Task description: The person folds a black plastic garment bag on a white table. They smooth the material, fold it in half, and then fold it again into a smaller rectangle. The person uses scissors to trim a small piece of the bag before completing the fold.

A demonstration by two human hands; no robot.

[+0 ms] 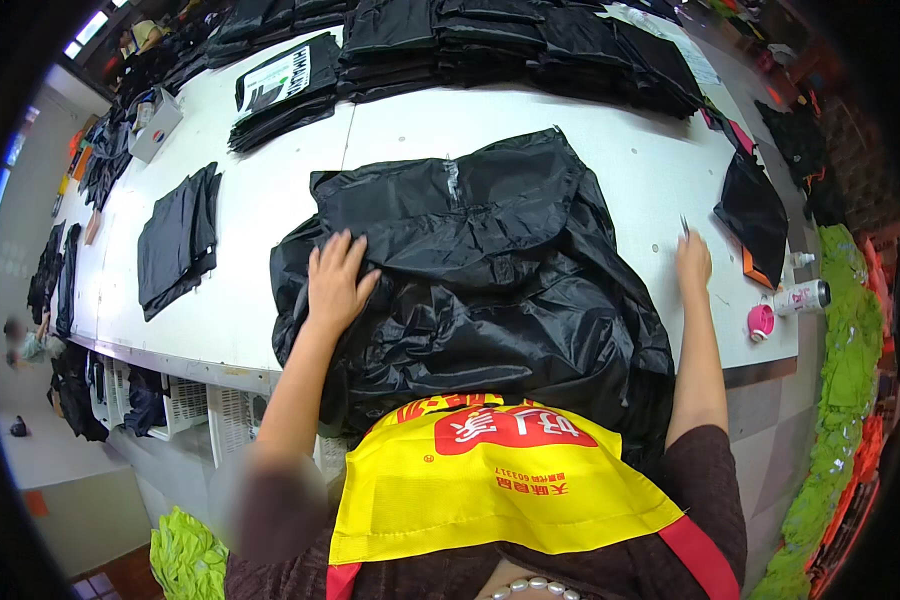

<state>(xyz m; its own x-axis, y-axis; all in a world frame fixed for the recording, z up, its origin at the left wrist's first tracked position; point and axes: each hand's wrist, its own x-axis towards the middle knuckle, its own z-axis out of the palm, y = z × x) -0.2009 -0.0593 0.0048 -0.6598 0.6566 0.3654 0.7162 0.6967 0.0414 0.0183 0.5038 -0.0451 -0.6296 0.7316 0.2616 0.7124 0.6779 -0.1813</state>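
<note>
A large heap of shiny black garments (490, 270) lies on the white work table (260, 210) right in front of me. My left hand (337, 283) rests flat on the heap's left side, fingers spread. My right hand (692, 262) sits on the bare table just right of the heap and pinches a small thin metal tool, likely thread snips, whose tip points up. A yellow and red apron (490, 470) covers my front.
Stacks of folded black cloth (510, 40) line the table's far side, and a flat folded piece (177, 240) lies at left. A black piece with an orange edge (755, 215), a spray can (805, 296) and a pink round thing (761, 321) lie at right. Green cloth (840, 400) piles beside the table.
</note>
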